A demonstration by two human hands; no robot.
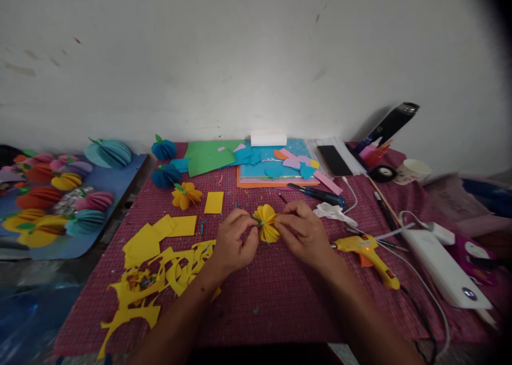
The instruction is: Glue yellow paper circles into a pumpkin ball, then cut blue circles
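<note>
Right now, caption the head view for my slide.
Left hand and right hand hold a yellow paper ornament between yellow scraps and a glue gun.

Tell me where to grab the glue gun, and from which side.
Best by its handle, I'd say, coming from the near right. The glue gun lies on its side, handle slanting toward the near right, nozzle pointing left toward the right hand. Avoid the nozzle: it may be hot, since a light glows on the body.
</note>
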